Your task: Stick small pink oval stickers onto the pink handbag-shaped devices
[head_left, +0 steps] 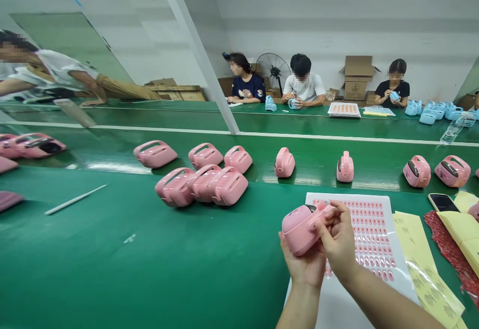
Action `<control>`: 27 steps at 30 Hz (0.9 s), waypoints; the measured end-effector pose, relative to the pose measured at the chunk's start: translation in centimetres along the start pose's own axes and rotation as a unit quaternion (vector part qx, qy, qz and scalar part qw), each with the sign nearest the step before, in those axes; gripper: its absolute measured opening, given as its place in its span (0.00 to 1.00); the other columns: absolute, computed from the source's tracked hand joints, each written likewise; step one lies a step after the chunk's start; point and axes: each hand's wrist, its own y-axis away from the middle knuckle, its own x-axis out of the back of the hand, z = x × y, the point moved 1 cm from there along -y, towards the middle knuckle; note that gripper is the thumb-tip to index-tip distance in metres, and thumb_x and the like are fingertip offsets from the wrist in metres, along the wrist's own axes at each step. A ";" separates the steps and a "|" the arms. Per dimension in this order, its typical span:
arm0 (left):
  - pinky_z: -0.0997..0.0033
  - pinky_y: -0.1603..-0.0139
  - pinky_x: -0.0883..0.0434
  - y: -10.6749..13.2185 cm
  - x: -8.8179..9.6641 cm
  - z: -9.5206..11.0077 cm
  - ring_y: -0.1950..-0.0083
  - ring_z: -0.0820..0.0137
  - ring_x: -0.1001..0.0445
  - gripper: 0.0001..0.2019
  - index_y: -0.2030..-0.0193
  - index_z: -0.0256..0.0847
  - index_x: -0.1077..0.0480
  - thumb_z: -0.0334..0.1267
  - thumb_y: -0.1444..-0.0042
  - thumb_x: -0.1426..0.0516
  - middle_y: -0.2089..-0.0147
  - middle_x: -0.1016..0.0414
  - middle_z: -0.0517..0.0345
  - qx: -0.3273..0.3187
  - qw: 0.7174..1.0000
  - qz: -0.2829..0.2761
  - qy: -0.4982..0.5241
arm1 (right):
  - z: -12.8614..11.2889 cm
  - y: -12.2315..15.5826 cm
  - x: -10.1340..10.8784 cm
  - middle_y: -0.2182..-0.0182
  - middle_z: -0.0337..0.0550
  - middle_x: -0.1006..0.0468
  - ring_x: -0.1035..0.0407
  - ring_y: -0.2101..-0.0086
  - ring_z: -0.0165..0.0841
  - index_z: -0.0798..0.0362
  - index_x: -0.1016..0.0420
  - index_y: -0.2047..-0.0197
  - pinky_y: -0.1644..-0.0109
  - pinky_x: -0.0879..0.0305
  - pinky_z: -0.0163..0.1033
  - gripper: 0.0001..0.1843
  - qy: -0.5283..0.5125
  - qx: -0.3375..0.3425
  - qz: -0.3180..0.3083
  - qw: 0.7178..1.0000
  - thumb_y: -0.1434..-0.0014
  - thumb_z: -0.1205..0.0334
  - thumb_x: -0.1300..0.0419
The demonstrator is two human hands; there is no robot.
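A pink rounded plastic device with a carry handle (299, 226) is held up over the work surface, tilted, a dark panel showing near its top. My left hand (305, 264) cups it from below, fingers wrapped round its underside. On its right side, my right hand (339, 234) has thumb and fingers closed at the handle end. Whether a small sticker is between those fingertips, I cannot make out. Under both hands lies a white sheet (368, 219) with rows of small pink-red stickers, partly hidden by my forearms.
Several pink devices (228, 186) stand at the left centre, others along the green belt (254, 164). Yellow backing sheets (419, 249), a phone (443, 202) and red wrap (447, 241) lie right. A white stick (75, 199) lies left. People sit opposite; another leans over at left.
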 end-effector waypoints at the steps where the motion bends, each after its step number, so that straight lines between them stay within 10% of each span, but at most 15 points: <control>1: 0.64 0.57 0.28 0.1 -0.1 -0.1 0.60 0.59 0.23 0.36 0.36 0.31 0.51 0.51 0.47 0.51 0.58 0.25 0.41 0.004 1.000 0.000 -0.004 | 0.1 0.0 0.1 0.68 0.38 0.34 0.30 0.71 0.30 0.47 0.40 0.50 0.66 0.28 0.38 0.18 0.041 0.041 0.004 0.998 0.43 0.66 0.44; 7: 0.70 0.61 0.26 0.6 -0.5 0.1 0.66 0.63 0.22 0.37 0.36 0.28 0.55 0.47 0.50 0.52 0.65 0.23 0.45 0.058 0.998 -0.025 0.022 | -0.1 -0.1 1.2 0.65 0.45 0.28 0.31 0.65 0.34 0.51 0.45 0.41 0.64 0.33 0.40 0.24 0.283 0.389 -0.035 0.876 0.40 0.74 0.50; 12: 0.68 0.59 0.27 0.5 -0.4 0.4 0.65 0.63 0.22 0.36 0.37 0.29 0.52 0.46 0.51 0.50 0.65 0.22 0.47 0.067 0.996 -0.036 0.042 | -0.8 -1.0 2.4 0.59 0.51 0.24 0.28 0.59 0.35 0.59 0.51 0.38 0.62 0.37 0.39 0.26 0.366 0.475 -0.114 0.792 0.39 0.73 0.52; 21: 0.67 0.61 0.26 0.2 -0.2 0.2 0.65 0.63 0.23 0.25 0.45 0.33 0.38 0.45 0.48 0.50 0.65 0.22 0.47 0.011 1.000 -0.020 0.020 | -1.7 -2.2 3.0 0.61 0.52 0.24 0.29 0.58 0.36 0.56 0.55 0.36 0.57 0.32 0.43 0.30 0.298 0.437 -0.119 0.840 0.40 0.74 0.53; 27: 0.64 0.58 0.27 0.6 -0.1 0.4 0.64 0.62 0.23 0.29 0.43 0.33 0.38 0.48 0.48 0.49 0.64 0.23 0.46 0.039 0.999 -0.033 0.018 | -1.4 -1.3 3.1 0.61 0.54 0.23 0.28 0.58 0.36 0.63 0.61 0.34 0.58 0.30 0.41 0.33 0.299 0.481 -0.160 0.808 0.41 0.76 0.56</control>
